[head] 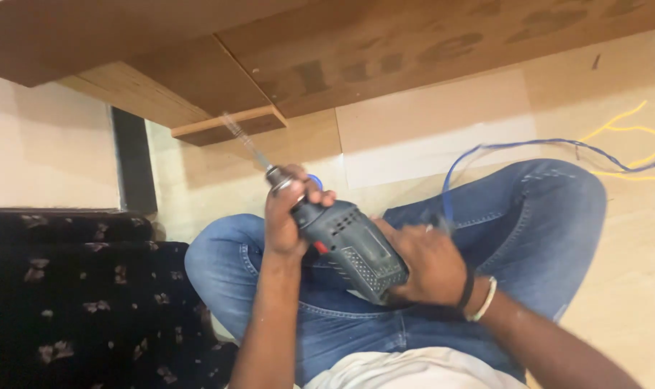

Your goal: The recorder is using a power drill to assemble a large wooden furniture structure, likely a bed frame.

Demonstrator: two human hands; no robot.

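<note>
Drill [349, 248] clamped in both hands: left hand [288, 216] wraps the chuck, right hand [432, 263] grips the rear; bit [244, 140] ahead, not yet touching the wooden block [226, 124].

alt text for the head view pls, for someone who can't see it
A seated person in blue jeans holds a dark corded drill in both hands: the left hand near the chuck, the right hand at the rear handle. Its bit points at a wooden panel above.
</note>
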